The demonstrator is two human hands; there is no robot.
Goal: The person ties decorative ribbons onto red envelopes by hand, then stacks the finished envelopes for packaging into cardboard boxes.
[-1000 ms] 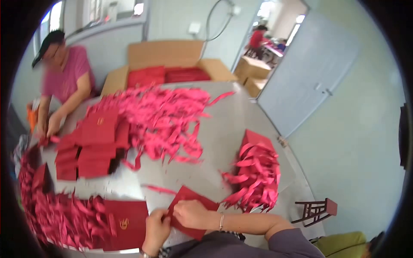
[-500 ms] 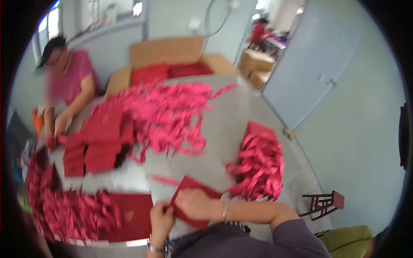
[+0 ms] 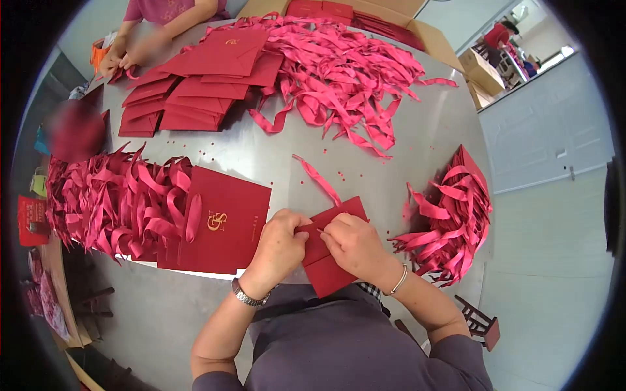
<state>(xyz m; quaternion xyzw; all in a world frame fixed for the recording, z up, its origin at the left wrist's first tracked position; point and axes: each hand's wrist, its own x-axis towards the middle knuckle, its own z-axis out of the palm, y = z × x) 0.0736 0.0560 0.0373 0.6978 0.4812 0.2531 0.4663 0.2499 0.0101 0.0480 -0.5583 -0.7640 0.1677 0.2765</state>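
Note:
At the table's near edge, my left hand pinches the upper left part of a small red bag. On the bag's right side lies my right hand, its thumb and forefinger pressed together at the opening. A pink ribbon sticks out beyond the bag's top edge. Left of my hands a red bag with gold letters ends a long row of bags with ribbon handles. To the right stands a bunch of ribboned bags. Whether a ribbon end is between my fingers is hidden.
Stacked flat red bags and a heap of loose pink ribbons cover the far part of the metal table. Behind is an open cardboard box. Another person's hands work at the far left. A stool stands right.
The view has tilted down and turned. My right hand has shifted from across the small bag to its right side, and its fingers now show pinched near my left hand.

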